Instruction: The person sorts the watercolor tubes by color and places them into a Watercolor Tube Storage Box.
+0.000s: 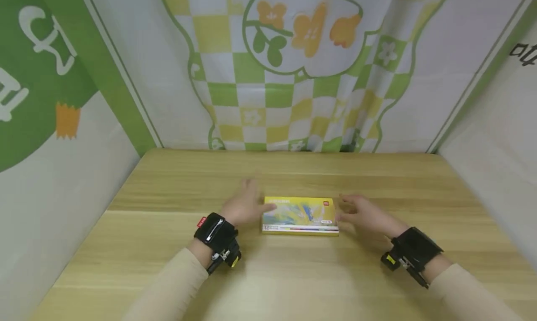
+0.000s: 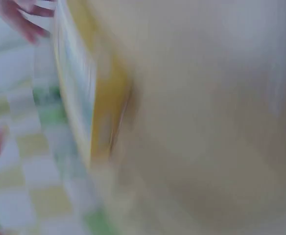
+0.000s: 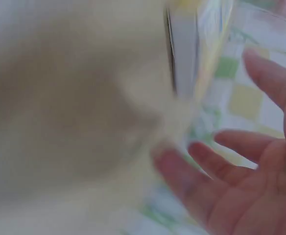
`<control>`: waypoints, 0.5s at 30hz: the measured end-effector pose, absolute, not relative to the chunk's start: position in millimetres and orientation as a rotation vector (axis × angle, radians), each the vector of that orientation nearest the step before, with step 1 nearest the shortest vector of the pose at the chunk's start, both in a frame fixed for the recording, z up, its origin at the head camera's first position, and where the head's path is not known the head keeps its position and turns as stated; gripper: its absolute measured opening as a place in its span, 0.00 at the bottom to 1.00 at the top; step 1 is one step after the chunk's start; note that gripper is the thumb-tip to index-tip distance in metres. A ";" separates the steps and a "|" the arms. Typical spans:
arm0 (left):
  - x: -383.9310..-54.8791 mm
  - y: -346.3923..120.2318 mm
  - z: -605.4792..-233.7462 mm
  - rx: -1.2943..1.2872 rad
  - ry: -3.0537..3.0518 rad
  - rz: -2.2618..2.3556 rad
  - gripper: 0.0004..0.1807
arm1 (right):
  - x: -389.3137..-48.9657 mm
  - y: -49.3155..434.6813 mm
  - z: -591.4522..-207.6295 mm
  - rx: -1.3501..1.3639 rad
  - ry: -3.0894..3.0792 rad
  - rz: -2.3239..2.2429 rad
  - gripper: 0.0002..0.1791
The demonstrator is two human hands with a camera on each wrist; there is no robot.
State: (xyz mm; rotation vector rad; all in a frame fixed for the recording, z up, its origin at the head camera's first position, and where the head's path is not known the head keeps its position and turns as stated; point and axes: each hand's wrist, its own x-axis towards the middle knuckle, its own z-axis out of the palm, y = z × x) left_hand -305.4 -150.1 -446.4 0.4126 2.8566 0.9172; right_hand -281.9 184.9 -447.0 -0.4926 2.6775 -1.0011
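A flat yellow box [image 1: 299, 216] with a colourful printed lid and the number 12 on its front edge lies on the wooden table. My left hand [image 1: 245, 207] is at its left end, thumb stretched to the lid's upper left corner; whether it touches is unclear from the blur. On the other side my right hand [image 1: 362, 214] is beside the box's right end, fingers spread. In the right wrist view that hand [image 3: 241, 181] shows loose fingers apart from the box [image 3: 192, 54]. The left wrist view is blurred, with the box [image 2: 91, 83] near its left side.
The wooden table [image 1: 293, 279] reaches back to a checked green and yellow curtain [image 1: 277, 111]. Printed panels stand at the left [image 1: 63, 195] and right [image 1: 495, 148]. Each wrist wears a black strap with a small camera.
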 end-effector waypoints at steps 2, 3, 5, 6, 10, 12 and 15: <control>-322.7 -160.0 -441.3 0.433 3.073 0.745 0.57 | -294.7 191.2 -438.2 -0.591 2.857 -0.803 0.46; -332.5 -163.8 -439.0 0.429 3.164 0.674 0.57 | -303.5 192.9 -433.7 -0.618 2.961 -0.698 0.48; -350.2 -170.2 -437.6 0.411 3.295 0.494 0.56 | -323.2 195.8 -428.9 -0.585 3.112 -0.545 0.51; -357.0 -172.7 -439.5 0.403 3.304 0.423 0.55 | -332.5 196.9 -428.6 -0.555 3.154 -0.489 0.52; -365.7 -180.0 -457.3 0.308 3.162 0.328 0.55 | -349.6 201.1 -441.0 -0.419 3.117 -0.428 0.54; -364.8 -183.1 -465.8 0.276 3.115 0.308 0.56 | -350.5 204.0 -450.3 -0.390 3.071 -0.467 0.54; -363.7 -186.5 -471.1 0.272 3.107 0.279 0.56 | -349.2 207.5 -457.7 -0.389 3.039 -0.512 0.54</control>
